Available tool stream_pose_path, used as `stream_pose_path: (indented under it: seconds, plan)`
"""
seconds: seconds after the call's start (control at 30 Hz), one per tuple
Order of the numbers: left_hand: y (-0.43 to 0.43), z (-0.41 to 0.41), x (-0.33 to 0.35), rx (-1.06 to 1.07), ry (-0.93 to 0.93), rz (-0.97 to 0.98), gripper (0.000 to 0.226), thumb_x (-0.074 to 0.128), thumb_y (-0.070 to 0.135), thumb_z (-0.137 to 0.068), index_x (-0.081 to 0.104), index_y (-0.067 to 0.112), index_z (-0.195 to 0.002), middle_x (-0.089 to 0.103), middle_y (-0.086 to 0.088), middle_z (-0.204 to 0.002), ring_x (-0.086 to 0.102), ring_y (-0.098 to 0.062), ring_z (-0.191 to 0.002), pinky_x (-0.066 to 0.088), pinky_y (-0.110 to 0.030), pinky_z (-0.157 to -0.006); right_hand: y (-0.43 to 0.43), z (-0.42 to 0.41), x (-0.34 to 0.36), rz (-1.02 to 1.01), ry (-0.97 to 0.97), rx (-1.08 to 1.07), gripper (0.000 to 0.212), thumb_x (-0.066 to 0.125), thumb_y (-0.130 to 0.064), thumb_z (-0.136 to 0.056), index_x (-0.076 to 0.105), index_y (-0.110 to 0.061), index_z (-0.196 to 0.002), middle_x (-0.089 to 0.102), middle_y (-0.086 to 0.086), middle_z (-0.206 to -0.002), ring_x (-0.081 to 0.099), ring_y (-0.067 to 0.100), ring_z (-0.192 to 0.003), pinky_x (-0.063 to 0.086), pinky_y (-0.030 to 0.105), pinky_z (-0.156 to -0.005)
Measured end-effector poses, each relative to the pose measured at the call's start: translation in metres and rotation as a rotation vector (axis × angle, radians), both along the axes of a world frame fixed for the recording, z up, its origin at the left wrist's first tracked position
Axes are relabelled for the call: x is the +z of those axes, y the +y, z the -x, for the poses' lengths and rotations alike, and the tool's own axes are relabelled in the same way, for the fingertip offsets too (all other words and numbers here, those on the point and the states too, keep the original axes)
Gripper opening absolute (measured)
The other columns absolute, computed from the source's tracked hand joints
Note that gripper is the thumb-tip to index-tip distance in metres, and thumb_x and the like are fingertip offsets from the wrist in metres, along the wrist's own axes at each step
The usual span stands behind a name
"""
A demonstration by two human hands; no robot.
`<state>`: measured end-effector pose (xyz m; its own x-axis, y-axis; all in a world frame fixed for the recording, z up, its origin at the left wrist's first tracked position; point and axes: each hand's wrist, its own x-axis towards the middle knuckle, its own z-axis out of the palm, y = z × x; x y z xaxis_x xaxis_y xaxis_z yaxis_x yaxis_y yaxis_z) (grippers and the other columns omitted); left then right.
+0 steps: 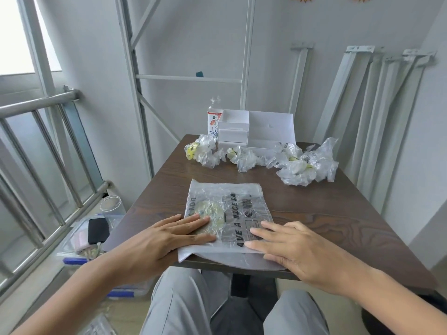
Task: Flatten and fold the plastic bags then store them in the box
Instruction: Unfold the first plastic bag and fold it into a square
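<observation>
a dark wooden tabletop fills the middle. on its near part lies a see-through plastic bag with black letters and a round yellow print. it is spread almost flat, and its near edge reaches the near edge of the tabletop. at the far end stands a white box. in front of it lies a row of crumpled plastic bags, well apart from the flat one. the left hand presses flat on the left side of the flat bag, partly over the yellow print. the right hand presses flat on its right near corner. each grip is wide, fingers straight, holding nothing. a small clear bottle with flowers on its label stands just beside the box, on its left.
</observation>
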<state>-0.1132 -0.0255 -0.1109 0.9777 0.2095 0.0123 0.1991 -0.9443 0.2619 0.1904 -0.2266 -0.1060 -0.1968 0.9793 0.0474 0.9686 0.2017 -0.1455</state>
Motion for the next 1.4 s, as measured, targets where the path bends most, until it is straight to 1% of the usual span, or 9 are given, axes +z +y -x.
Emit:
stream_pose_path:
  seconds: [0.13, 0.27, 0.53, 0.63, 0.73, 0.9, 1.03, 1.27, 1.4]
  plan:
    - [-0.002, 0.002, 0.0, 0.01, -0.006, -0.018, 0.056, 0.001, 0.051, -0.106, 0.018, 0.058, -0.159, 0.003, 0.028, -0.171, -0.001, -0.001, -0.16, 0.008, -0.043, -0.131, -0.009, 0.001, 0.004, 0.049, -0.065, 0.033, 0.064, 0.022, -0.08, -0.102, 0.023, -0.055, -0.16, 0.009, -0.028, -0.171, -0.009, -0.008, -0.156, 0.004, 0.024, -0.126]
    - [-0.012, 0.008, 0.002, -0.054, -0.029, -0.015, 0.051, 0.019, 0.038, -0.113, 0.015, 0.054, -0.162, 0.004, 0.027, -0.172, 0.001, -0.005, -0.161, 0.008, -0.043, -0.13, -0.022, 0.003, -0.008, -0.191, -0.155, 0.071, 0.073, 0.049, -0.078, -0.096, 0.047, -0.036, -0.156, 0.04, -0.013, -0.165, 0.028, 0.007, -0.157, 0.022, 0.029, -0.123]
    - [-0.026, 0.001, 0.012, 0.057, -0.244, 0.247, 0.048, 0.038, 0.018, -0.114, 0.047, 0.045, -0.153, 0.047, 0.03, -0.155, 0.033, -0.002, -0.153, 0.026, -0.036, -0.127, -0.013, -0.001, -0.003, -0.211, 0.375, -0.083, 0.058, 0.079, -0.042, -0.092, 0.057, -0.044, -0.146, 0.043, -0.034, -0.156, 0.032, -0.007, -0.15, 0.026, 0.017, -0.122]
    - [-0.033, -0.007, 0.027, 0.142, -0.313, 0.438, 0.043, 0.043, 0.02, -0.112, 0.073, 0.051, -0.111, 0.071, 0.03, -0.099, 0.064, 0.007, -0.092, 0.051, -0.025, -0.086, -0.006, -0.002, 0.008, -0.122, 0.599, -0.115, 0.042, 0.079, -0.028, -0.095, 0.07, -0.044, -0.133, 0.058, -0.036, -0.14, 0.05, -0.01, -0.137, 0.041, 0.016, -0.112]
    - [-0.036, -0.016, 0.031, 0.149, -0.381, 0.608, 0.065, 0.046, 0.005, -0.109, 0.073, 0.058, -0.082, 0.06, 0.037, -0.067, 0.054, 0.014, -0.061, 0.038, -0.004, -0.061, -0.002, -0.001, 0.012, -0.098, 0.715, -0.122, 0.025, 0.072, -0.022, -0.099, 0.079, -0.033, -0.121, 0.07, -0.025, -0.131, 0.061, -0.005, -0.128, 0.046, 0.016, -0.107]
    - [-0.022, -0.012, 0.01, 0.247, -0.415, 0.721, 0.018, 0.067, 0.031, -0.102, 0.079, 0.022, -0.113, 0.08, 0.001, -0.11, 0.074, -0.021, -0.096, 0.058, -0.042, -0.086, 0.009, -0.001, 0.018, -0.092, 0.869, -0.271, 0.021, 0.067, -0.035, -0.098, 0.085, -0.025, -0.102, 0.081, -0.015, -0.104, 0.075, 0.004, -0.103, 0.054, 0.022, -0.093]
    - [-0.013, -0.025, 0.006, 0.388, -0.56, 0.82, 0.021, 0.066, 0.029, -0.1, 0.083, 0.017, -0.104, 0.079, 0.001, -0.101, 0.066, -0.008, -0.089, 0.049, -0.028, -0.083, 0.029, 0.003, 0.017, -0.127, 0.906, -0.423, 0.034, 0.064, -0.042, -0.1, 0.083, -0.015, -0.088, 0.06, -0.017, -0.055, 0.049, -0.002, -0.051, 0.037, 0.016, -0.059]
    - [0.007, -0.049, 0.0, 0.669, -0.603, 0.754, 0.018, 0.065, 0.023, -0.104, 0.083, 0.022, -0.1, 0.082, 0.0, -0.092, 0.077, -0.016, -0.084, 0.055, -0.035, -0.082, 0.073, -0.003, 0.012, 0.002, 0.776, -0.641, 0.051, 0.057, -0.049, -0.105, 0.068, 0.001, -0.103, 0.076, 0.017, -0.078, 0.077, 0.015, -0.06, 0.038, 0.017, -0.049]
    - [0.018, -0.054, -0.009, 0.763, -0.585, 0.614, 0.022, 0.064, 0.028, -0.104, 0.078, 0.017, -0.091, 0.079, -0.008, -0.084, 0.07, -0.024, -0.07, 0.053, -0.032, -0.069, 0.088, 0.001, 0.015, -0.016, 0.531, -0.687, 0.048, 0.052, -0.044, -0.108, 0.061, -0.002, -0.087, 0.073, 0.013, -0.07, 0.075, 0.013, -0.055, 0.055, 0.034, -0.068]
